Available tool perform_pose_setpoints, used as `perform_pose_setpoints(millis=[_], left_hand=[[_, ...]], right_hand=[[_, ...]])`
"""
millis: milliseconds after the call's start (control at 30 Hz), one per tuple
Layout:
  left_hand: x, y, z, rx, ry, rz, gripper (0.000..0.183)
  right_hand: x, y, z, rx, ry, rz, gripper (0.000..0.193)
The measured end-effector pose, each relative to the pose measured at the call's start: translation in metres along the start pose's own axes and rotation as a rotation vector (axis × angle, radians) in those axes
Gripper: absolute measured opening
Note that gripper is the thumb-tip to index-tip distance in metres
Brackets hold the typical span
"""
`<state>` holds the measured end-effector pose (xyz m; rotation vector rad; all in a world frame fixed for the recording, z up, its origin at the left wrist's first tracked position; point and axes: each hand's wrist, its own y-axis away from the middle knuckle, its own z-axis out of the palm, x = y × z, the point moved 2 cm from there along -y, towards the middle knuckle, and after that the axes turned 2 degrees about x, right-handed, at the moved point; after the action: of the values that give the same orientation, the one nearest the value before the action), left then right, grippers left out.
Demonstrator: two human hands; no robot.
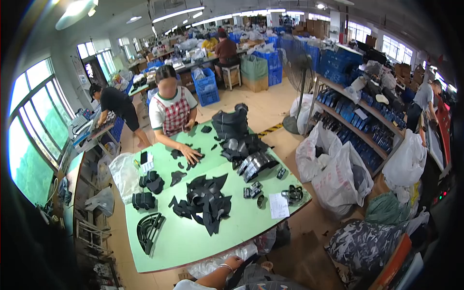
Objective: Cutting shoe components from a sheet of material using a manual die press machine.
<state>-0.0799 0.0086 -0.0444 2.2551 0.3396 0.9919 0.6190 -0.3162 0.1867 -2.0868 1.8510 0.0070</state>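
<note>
My left hand [234, 262], with a pale bracelet at the wrist, is low in the view, just off the table's near edge. Its fingers curl against a dark strip of cloth [238, 277] and look closed on it; part of the grip is hidden. My right hand cannot be made out. Ahead stands a pale green table [188, 246]. On it lie a loose pile of black cut pieces [205, 200], a curved black frame-like part [150, 233], stacked black pieces [144, 201] and a paper sheet [279, 206].
Across the table a person in a checked apron [176, 116] spreads a hand over small black pieces [186, 152]. A tall black pile [231, 124] is at the far right corner. White sacks [338, 179] and a shelf rack [360, 126] stand right, with a fan [291, 124].
</note>
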Motion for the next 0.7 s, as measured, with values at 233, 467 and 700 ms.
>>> perform_pose_setpoints(millis=[233, 467, 700], left_hand=[[-0.078, 0.063, 0.011, -0.003, -0.076, -0.342, 0.038], [-0.101, 0.054, 0.028, -0.137, -0.647, 0.137, 0.04], [0.006, -0.005, 0.013, 0.049, 0.121, -0.157, 0.038]], right_hand=[[-0.043, 0.022, -0.035, -0.091, 0.156, -0.026, 0.049], [-0.034, 0.02, -0.029, -0.13, 0.041, -0.033, 0.049], [-0.019, 0.012, -0.024, -0.176, -0.046, 0.016, 0.049]])
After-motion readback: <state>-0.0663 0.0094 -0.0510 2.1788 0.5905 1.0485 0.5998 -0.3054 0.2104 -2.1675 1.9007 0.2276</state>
